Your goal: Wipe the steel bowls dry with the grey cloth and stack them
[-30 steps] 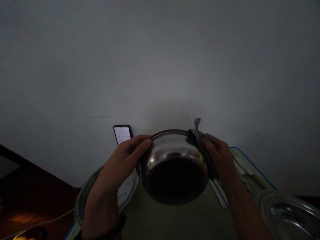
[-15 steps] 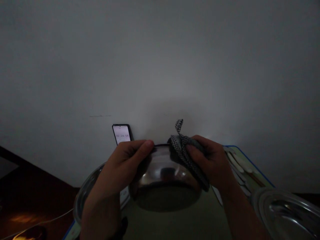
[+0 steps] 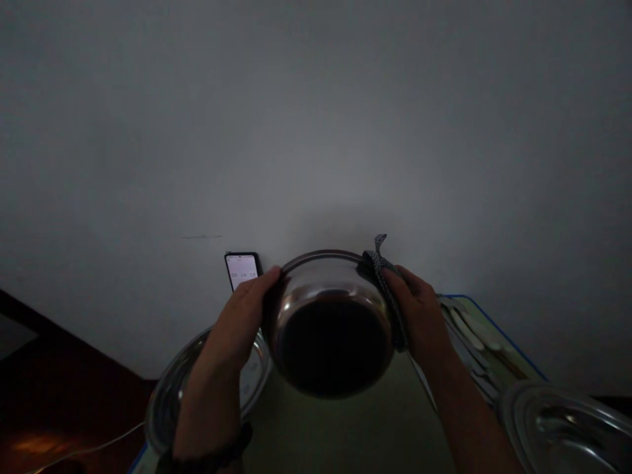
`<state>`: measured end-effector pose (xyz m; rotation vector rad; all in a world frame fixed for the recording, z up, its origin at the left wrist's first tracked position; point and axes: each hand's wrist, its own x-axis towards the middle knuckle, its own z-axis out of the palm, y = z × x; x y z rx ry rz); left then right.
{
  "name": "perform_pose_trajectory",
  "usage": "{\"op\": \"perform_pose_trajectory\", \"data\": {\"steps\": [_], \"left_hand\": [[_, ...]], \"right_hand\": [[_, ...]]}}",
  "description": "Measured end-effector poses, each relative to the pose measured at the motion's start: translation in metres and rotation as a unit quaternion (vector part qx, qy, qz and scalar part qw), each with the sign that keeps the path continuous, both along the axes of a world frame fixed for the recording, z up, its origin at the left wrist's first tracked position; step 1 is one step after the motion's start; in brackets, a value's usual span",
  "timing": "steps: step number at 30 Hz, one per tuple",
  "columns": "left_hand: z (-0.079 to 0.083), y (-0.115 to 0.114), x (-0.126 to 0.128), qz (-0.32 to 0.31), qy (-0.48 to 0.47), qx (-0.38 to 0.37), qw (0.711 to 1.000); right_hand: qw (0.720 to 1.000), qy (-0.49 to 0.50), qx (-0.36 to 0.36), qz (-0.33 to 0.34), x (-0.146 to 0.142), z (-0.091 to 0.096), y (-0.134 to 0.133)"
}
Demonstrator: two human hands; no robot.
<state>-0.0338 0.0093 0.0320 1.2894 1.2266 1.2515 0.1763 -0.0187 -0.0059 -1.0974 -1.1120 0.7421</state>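
The green, blue-edged worktop (image 3: 345,434) spans the lower centre, bearing a round metal basin (image 3: 162,408) at lower left, white-handled utensils (image 3: 468,330) and a metal dish (image 3: 526,411) at lower right.

The bowl (image 3: 330,322) is silver, the cloth (image 3: 381,266) patterned grey.

L hand (image 3: 243,315) bare; dark band (image 3: 217,457) round L forearm (image 3: 210,408), details v. dim; R hand (image 3: 421,315) & R forearm (image 3: 467,408) bare.

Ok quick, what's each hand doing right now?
Left hand: closed on the metal bowl, at its left rim.
Right hand: closed on the patterned cloth, pressed against the bowl's right side.
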Motion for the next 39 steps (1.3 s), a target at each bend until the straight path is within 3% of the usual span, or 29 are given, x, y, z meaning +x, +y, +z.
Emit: {"op": "perform_pose_trajectory", "data": {"steps": [3,6,9,13,16,19,23,27,29,32,35,39], "left_hand": [[-0.003,0.002,0.003,-0.036,0.030,0.019,0.999],[-0.005,0.004,0.008,-0.048,-0.041,-0.003,0.998],[-0.005,0.005,0.012,-0.016,-0.097,-0.009,0.995],[-0.004,0.003,0.018,0.048,-0.111,0.037,0.992],[-0.006,0.000,0.023,0.068,-0.066,0.081,0.992],[-0.007,-0.003,0.028,0.037,-0.019,0.116,0.992],[-0.006,-0.005,0.031,-0.008,-0.034,0.151,0.988],[-0.004,-0.006,0.027,0.010,-0.047,0.105,0.993],[-0.003,-0.004,0.028,0.045,-0.110,0.086,0.989],[-0.002,0.000,0.038,0.098,-0.274,0.069,0.954],[-0.001,0.001,0.052,0.102,-0.409,0.054,0.905],[-0.002,-0.004,0.065,0.087,-0.500,0.016,0.862]], "right_hand": [[0.999,-0.034,-0.026,0.008,0.004,0.000,0.003],[0.994,-0.097,-0.039,-0.035,0.004,0.001,0.003],[0.985,-0.134,-0.008,-0.112,-0.002,0.003,0.003],[0.979,-0.098,0.050,-0.170,-0.017,0.003,-0.001],[0.970,-0.134,0.113,-0.169,-0.032,0.001,-0.005],[0.943,-0.229,0.188,-0.152,-0.046,0.001,-0.011],[0.906,-0.333,0.230,-0.123,-0.051,0.004,-0.018],[0.921,-0.293,0.223,-0.129,-0.038,0.001,-0.012],[0.937,-0.234,0.204,-0.162,-0.033,-0.003,-0.006],[0.957,-0.147,0.154,-0.199,-0.034,-0.009,0.001],[0.971,-0.099,0.111,-0.186,-0.042,-0.015,0.004],[0.964,-0.148,0.134,-0.177,-0.057,-0.021,0.001]]}}
